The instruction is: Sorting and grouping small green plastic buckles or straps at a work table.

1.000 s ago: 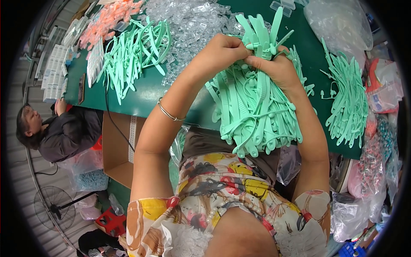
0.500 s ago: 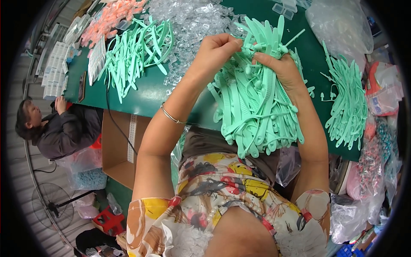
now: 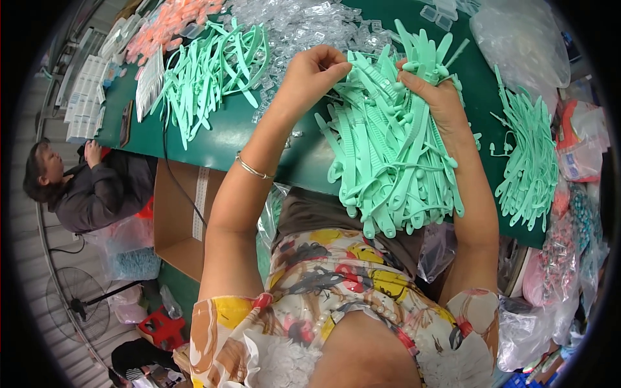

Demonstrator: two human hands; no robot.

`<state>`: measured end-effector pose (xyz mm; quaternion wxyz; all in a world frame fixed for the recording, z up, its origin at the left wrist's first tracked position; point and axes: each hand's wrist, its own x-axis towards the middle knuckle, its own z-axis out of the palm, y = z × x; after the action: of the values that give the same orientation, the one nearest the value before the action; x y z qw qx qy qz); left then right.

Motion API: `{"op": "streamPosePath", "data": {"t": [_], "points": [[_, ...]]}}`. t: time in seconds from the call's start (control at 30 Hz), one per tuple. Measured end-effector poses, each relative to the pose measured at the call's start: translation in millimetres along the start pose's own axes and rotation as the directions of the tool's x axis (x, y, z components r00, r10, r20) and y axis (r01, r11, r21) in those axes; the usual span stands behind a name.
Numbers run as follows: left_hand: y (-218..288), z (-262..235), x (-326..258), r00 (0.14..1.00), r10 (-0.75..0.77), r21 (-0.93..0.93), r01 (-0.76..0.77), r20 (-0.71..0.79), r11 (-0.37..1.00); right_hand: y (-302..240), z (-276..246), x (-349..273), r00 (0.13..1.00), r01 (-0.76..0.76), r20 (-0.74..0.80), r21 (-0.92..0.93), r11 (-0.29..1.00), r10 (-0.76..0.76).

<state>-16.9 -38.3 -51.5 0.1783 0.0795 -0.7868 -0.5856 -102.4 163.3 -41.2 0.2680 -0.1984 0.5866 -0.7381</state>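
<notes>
Strap heap (image 3: 388, 181): ribbed, flat, green, on a glossy table (image 3: 305, 160).
Right hand (image 3: 438, 107) grips a bunch (image 3: 424, 61) at the heap's far end; left hand (image 3: 314, 77), fingers pinched, meets its far left, hold unclear; glassy pieces (image 3: 310, 26) lie beyond it.

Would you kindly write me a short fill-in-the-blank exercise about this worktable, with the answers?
1. The right hand grips straps coloured mint ____.
2. One bare arm wears a bracelet: the ____ one.
3. Left of the clear pieces lies a heap of small ____ ones.

Missing words: green; left; orange.
</notes>
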Motion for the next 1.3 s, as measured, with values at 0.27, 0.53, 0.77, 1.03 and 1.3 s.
{"op": "streamPosePath", "data": {"t": [0.27,0.53,0.77,1.03,1.3], "points": [[-12.6,-24.6,-25.0,0.966,0.105,0.646,-0.235,0.235,0.726,-2.9,4.2,-1.0,0.999,-0.046,-0.017,0.011,0.999,0.046],[-18.2,-10.9,-30.4,0.981,0.130,0.767,-0.196,0.147,0.611,-1.6,4.6,-0.6,0.999,-0.008,0.036,0.037,0.999,0.006],[-17.0,-16.6,-29.0,0.996,-0.001,0.699,-0.065,0.093,0.712,-4.8,6.1,-3.0,0.999,0.012,0.049,0.017,1.000,-0.012],[-13.6,-10.0,-29.9,0.989,0.024,0.744,-0.123,0.143,0.657,-3.2,4.5,-2.4,0.998,0.009,0.065,0.026,1.000,-0.010],[-16.8,-19.8,-23.2,0.995,0.010,0.657,-0.072,0.096,0.750,-4.8,8.4,-4.0,0.999,-0.018,0.048,0.037,0.999,0.016]]}}
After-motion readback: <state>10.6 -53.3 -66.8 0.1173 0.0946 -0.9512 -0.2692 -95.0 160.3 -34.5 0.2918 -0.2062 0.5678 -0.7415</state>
